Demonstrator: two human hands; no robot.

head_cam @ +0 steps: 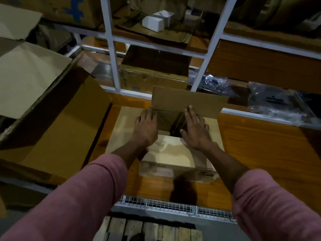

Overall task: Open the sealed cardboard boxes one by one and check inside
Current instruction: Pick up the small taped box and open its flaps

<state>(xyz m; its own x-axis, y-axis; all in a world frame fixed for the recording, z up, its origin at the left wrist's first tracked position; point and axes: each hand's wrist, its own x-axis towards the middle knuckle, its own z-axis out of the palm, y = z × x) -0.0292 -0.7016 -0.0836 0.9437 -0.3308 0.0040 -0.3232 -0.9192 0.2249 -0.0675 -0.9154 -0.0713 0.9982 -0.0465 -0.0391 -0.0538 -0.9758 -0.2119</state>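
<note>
The box (173, 153) sits open on the counter (260, 145). The left hand (145, 129) and right hand (196, 131) lie flat, fingers straight, on its side flaps.

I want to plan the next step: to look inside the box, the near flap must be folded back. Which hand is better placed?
The right hand, probably. Its thumb already lies at the near flap's free edge beside the dark opening, while the left hand rests flat on the left flap.

Stockroom; shelving (111, 54); cardboard boxes (52, 108)
</note>
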